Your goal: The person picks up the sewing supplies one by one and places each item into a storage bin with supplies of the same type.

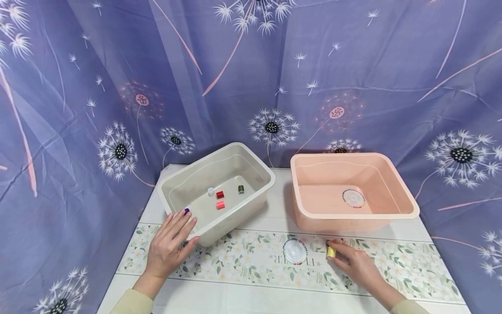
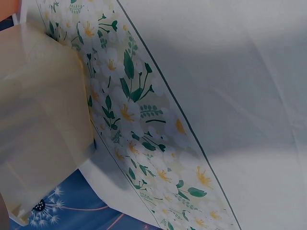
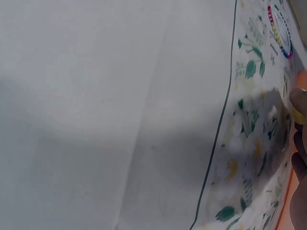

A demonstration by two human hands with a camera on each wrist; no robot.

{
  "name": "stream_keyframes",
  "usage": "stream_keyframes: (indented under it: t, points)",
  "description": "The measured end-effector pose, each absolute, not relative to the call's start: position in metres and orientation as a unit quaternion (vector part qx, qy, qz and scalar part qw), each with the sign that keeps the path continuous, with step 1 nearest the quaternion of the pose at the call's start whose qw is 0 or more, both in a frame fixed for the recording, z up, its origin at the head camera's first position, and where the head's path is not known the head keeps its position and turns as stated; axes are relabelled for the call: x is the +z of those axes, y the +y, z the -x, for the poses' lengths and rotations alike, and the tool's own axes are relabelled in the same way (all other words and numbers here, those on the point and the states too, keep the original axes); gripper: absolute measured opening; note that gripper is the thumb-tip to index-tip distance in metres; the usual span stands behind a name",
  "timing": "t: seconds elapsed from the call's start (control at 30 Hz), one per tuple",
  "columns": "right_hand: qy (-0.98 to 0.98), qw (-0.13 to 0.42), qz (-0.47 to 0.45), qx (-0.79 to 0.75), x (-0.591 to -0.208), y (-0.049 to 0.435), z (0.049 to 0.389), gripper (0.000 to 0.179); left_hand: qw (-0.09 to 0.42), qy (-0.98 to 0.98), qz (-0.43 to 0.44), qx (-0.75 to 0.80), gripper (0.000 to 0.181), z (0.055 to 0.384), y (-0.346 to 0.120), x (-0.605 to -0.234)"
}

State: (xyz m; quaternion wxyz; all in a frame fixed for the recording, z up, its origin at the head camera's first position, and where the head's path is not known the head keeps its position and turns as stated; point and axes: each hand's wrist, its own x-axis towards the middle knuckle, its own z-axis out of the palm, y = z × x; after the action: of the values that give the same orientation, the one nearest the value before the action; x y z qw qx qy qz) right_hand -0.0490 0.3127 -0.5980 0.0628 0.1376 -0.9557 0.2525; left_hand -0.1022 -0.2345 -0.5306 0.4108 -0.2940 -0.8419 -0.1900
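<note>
My right hand pinches a yellow thread spool between thumb and fingers over the flowered band of the tablecloth. To its left on the cloth lies a round wheel of coloured-head pins. My left hand reaches over the near left rim of the grey bin, its fingers extended. Just past those fingertips a purple spool shows, partly hidden. Inside the grey bin lie a white spool, a red spool, a coral spool and a dark green spool.
At the right stands a pink bin with another pin wheel on its floor. A blue dandelion-print curtain hangs behind and beside the table. Both bins sit toward the back of the white tablecloth.
</note>
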Motion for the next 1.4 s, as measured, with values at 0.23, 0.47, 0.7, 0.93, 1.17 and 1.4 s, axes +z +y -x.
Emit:
stream_keyframes:
  t: [0.23, 0.47, 0.7, 0.93, 1.17, 1.4]
  points:
    - [-0.953, 0.078, -0.163, 0.242, -0.588, 0.298, 0.047, 0.049, 0.412, -0.841, 0.294, -0.191, 0.056, 0.102, -0.235, -0.531]
    - [-0.933, 0.134, -0.224, 0.247, -0.579, 0.282, 0.046, 0.051, 0.414, -0.84, 0.295, -0.19, 0.056, 0.103, -0.235, -0.531]
    - [-0.927, 0.145, -0.248, 0.241, -0.567, 0.265, 0.048, 0.053, 0.414, -0.839, 0.297, -0.19, 0.056, 0.103, -0.235, -0.531]
    - [-0.916, 0.142, -0.277, 0.252, -0.555, 0.249, 0.053, 0.053, 0.412, -0.84, 0.295, -0.192, 0.055, 0.102, -0.235, -0.53]
    - [-0.902, 0.158, -0.307, 0.261, -0.544, 0.231, 0.059, 0.055, 0.413, -0.84, 0.295, -0.191, 0.054, 0.103, -0.235, -0.53]
    - [-0.886, 0.161, -0.335, 0.276, -0.531, 0.212, 0.069, 0.053, 0.415, -0.84, 0.295, -0.189, 0.054, 0.103, -0.235, -0.53]
